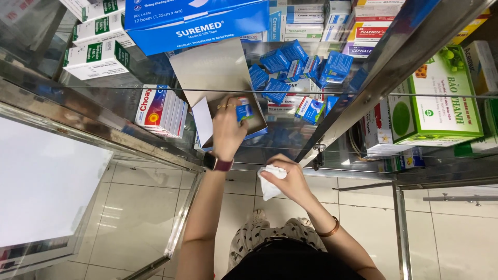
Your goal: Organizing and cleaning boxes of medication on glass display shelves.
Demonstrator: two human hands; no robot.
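Observation:
My left hand (228, 127) reaches into a glass shelf cabinet and grips a small blue box (245, 111) inside an open cardboard carton (218, 78). The wrist carries a dark watch, and rings show on the fingers. My right hand (288, 179) stays lower, in front of the shelf edge, closed on a crumpled white cloth (270, 182). A thin bracelet circles that wrist. Several loose small blue boxes (290, 65) lie piled on the glass shelf just right of the carton.
A large blue flat box (197, 23) lies above the carton. White and green boxes (96, 57) stack at the left, a red and white pack (158, 109) beside them, a big green and white box (441, 98) at the right. Metal frame bars (373, 83) cross the view over a tiled floor.

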